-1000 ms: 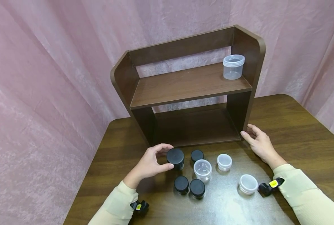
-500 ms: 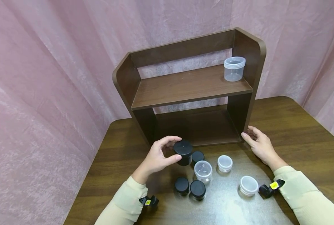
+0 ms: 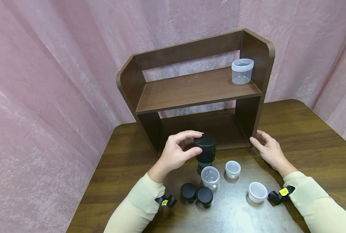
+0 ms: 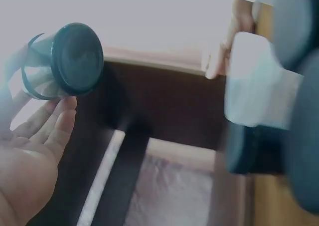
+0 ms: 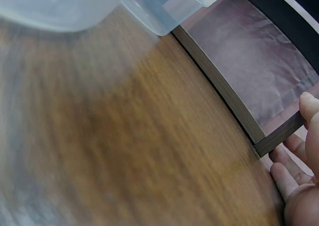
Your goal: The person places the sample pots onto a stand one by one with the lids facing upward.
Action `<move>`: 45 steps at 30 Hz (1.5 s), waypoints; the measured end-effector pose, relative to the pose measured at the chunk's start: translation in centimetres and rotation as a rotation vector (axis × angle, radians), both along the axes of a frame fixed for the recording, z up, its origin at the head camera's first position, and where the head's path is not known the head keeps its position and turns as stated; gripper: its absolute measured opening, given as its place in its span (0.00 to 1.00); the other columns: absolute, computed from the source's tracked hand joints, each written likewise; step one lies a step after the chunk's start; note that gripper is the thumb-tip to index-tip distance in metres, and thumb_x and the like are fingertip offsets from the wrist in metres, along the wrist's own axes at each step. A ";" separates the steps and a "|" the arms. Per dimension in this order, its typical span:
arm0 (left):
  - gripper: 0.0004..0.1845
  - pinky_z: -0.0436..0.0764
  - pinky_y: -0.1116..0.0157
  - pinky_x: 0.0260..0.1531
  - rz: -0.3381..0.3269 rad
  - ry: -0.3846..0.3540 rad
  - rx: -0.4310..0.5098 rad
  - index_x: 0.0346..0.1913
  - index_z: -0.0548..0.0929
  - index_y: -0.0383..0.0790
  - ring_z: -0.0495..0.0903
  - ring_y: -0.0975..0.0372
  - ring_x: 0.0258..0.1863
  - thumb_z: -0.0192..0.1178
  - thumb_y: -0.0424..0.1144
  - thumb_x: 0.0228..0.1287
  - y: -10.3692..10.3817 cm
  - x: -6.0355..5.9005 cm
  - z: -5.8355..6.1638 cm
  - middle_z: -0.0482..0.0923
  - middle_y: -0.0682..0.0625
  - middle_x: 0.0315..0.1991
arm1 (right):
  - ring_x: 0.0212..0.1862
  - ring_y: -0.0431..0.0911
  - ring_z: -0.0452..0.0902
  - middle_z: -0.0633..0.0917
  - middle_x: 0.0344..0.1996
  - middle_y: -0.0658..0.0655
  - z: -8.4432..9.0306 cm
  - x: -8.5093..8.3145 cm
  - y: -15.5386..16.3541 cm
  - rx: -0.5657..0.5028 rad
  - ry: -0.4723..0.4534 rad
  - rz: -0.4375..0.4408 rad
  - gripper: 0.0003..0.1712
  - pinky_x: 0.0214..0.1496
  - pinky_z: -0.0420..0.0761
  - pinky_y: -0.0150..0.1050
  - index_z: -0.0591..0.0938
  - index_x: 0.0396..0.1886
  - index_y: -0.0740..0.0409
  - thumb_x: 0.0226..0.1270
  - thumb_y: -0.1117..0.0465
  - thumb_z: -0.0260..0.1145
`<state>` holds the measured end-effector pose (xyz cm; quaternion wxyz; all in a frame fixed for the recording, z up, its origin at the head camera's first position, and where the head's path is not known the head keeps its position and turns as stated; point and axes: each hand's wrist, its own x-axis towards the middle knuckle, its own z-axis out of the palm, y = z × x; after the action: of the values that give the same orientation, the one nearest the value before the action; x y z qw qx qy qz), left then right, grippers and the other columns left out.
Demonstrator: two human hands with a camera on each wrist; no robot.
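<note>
My left hand (image 3: 176, 151) grips a black-lidded jar (image 3: 206, 149) between thumb and fingers, raised in front of the lower shelf. In the left wrist view the jar (image 4: 77, 59) is tilted by the camera angle, its round black lid and clear wall showing. With my right hand (image 3: 269, 150) I pinch the front edge of the right side panel of a brown wooden shelf unit (image 3: 187, 90), low down near the table. The right wrist view has the thumb on one face of that panel (image 5: 283, 133) and the fingers on the other.
A clear lidded tub (image 3: 242, 72) stands at the right of the upper shelf. On the wooden table (image 3: 114, 178) are two black-lidded jars (image 3: 188, 191), a clear tub (image 3: 210, 177) and two small white-lidded tubs (image 3: 257, 192). Another black-lidded jar is mostly hidden behind the held one.
My left hand has carried the black-lidded jar up and to the right, from beside the other jars to before the lower shelf's opening. My right hand stays on the panel.
</note>
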<state>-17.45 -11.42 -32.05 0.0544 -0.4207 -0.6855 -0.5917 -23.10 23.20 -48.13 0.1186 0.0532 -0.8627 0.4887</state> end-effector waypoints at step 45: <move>0.23 0.78 0.75 0.43 0.177 -0.057 -0.249 0.54 0.83 0.42 0.82 0.67 0.41 0.72 0.41 0.54 12.0 -11.9 10.3 0.81 0.52 0.47 | 0.56 0.67 0.71 0.74 0.56 0.75 -0.1 0.4 -0.6 0.010 0.006 -0.014 0.36 0.55 0.70 0.61 0.64 0.67 0.72 0.73 0.48 0.56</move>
<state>-29.30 0.54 -21.72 0.0341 -0.3450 -0.7892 -0.5069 -22.70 22.64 -48.23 0.1243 0.0494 -0.8650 0.4836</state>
